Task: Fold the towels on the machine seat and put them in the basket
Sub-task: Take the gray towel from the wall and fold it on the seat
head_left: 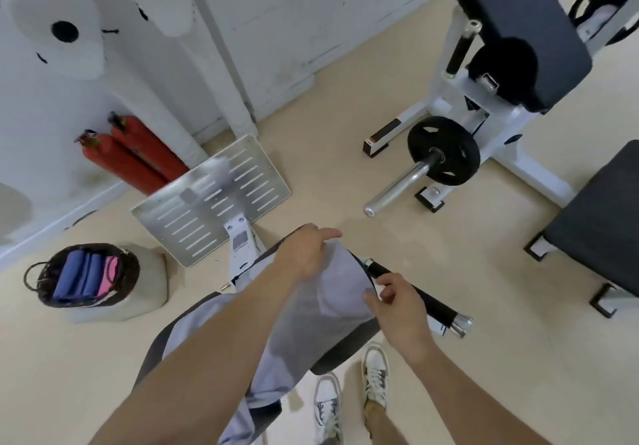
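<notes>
Left hand (304, 254) and right hand (397, 306) pinch the towel (332, 289) spread between them

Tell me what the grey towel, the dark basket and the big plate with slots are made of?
The towel looks like soft, matt cloth: it drapes and creases over the seat. The basket seems woven, maybe wicker: its dark rim looks rough and stranded. The slotted plate looks like brushed metal: silvery with a dull shine.

The left hand (304, 254) and the right hand (397, 306) are bare, and so are both forearms. The feet wear white low sneakers (375, 372) with white laces and dark grey marks.
</notes>
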Action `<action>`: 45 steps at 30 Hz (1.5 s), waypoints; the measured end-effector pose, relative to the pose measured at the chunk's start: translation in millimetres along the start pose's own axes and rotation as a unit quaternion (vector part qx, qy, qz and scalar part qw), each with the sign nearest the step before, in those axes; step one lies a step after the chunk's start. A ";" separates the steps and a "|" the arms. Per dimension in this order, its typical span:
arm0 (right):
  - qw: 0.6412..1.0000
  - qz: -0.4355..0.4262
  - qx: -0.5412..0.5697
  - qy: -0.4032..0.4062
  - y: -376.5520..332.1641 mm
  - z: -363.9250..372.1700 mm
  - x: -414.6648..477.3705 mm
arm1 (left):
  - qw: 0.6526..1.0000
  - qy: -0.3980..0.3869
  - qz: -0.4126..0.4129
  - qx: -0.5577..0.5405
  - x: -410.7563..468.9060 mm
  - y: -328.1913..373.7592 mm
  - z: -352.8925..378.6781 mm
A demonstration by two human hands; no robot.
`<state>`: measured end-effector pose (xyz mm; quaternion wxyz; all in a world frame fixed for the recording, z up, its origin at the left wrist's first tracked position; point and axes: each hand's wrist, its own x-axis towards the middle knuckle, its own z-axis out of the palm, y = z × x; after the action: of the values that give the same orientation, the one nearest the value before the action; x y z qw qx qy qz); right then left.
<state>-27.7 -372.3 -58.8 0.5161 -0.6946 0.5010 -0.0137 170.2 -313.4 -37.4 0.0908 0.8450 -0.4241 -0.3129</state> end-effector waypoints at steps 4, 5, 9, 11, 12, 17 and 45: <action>0.999 -0.043 -0.003 0.018 2.3 5.7 12.6 | 0.996 -0.042 0.028 0.074 28.8 -3.2 9.8; 0.998 -0.052 -0.008 0.017 1.6 6.7 14.6 | 0.995 -0.040 0.035 0.081 31.2 -4.0 8.6; 0.994 -0.098 -0.041 0.015 -1.8 6.4 21.6 | 0.994 -0.006 0.044 0.099 37.4 -10.1 7.7; 0.987 -0.135 -0.081 0.010 -5.5 5.5 23.8 | 0.993 0.014 0.038 0.108 37.9 -12.9 9.4; 0.984 -0.149 -0.095 0.007 -7.7 4.8 24.7 | 0.993 0.018 0.034 0.112 37.3 -13.9 11.5; 0.989 -0.138 -0.062 -0.007 -9.0 1.3 32.4 | 0.995 0.008 0.052 0.082 36.4 -14.9 13.4; 0.910 -0.322 -0.240 -0.101 -92.4 26.6 -1.8 | 0.878 0.279 -0.349 -0.173 -189.5 -77.4 27.8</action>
<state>48.7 -355.5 -2.9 0.3487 -0.9191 0.1833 0.0115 120.2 -115.4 -6.1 0.2355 0.9612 0.0023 -0.1439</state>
